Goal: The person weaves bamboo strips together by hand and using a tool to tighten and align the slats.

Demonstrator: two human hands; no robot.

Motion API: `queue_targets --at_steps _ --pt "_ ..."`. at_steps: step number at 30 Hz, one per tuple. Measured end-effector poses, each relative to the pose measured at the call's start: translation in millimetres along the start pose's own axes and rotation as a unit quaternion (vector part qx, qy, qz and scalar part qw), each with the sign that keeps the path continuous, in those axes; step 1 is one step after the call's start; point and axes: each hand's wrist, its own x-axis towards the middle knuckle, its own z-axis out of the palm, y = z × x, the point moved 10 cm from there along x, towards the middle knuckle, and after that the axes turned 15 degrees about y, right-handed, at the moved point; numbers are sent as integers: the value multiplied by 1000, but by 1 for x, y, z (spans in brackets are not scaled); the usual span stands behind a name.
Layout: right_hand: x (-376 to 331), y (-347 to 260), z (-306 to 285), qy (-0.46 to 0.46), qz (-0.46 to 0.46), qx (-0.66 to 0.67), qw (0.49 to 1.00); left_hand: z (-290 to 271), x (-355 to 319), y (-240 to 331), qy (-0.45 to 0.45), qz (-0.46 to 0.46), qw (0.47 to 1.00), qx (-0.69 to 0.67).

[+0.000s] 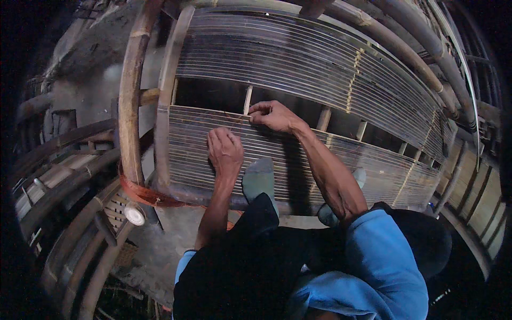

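Under both hands lies a panel of thin parallel bamboo slats [186,141], with a long dark gap between it and a second slatted panel [234,48] farther off. My right hand [274,116] has its fingertips pinched together at the near panel's far edge, beside a short pale crosspiece [248,100] that spans the gap. Whatever is between those fingertips is too small to make out. To its left and nearer me, my left hand [225,149] is closed over the slats, fingers curled; what they hold is hidden.
My feet in grey-green socks [258,181] rest on the near panel. A thick bamboo post [133,96] stands at the left, orange strapping [152,194] wrapped round its lower part. Heavy bamboo poles [410,64] run along the far right. A round white-faced object [135,214] sits below the strapping.
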Motion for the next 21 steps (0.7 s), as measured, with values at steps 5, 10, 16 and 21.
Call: queue_targets --at_steps 5,10,16,21 --pt "1 -13 1 32 -61 1 998 10 -41 -104 -128 -351 905 -204" --pt "-5 -15 -11 75 -62 -30 995 -35 -24 -86 -168 -334 912 -167" --pt "-1 -13 -19 78 -52 -87 992 -48 -30 -90 -262 -344 868 -243" --pt "3 -10 -14 51 -59 -78 994 -44 8 -44 -227 -315 814 -432"
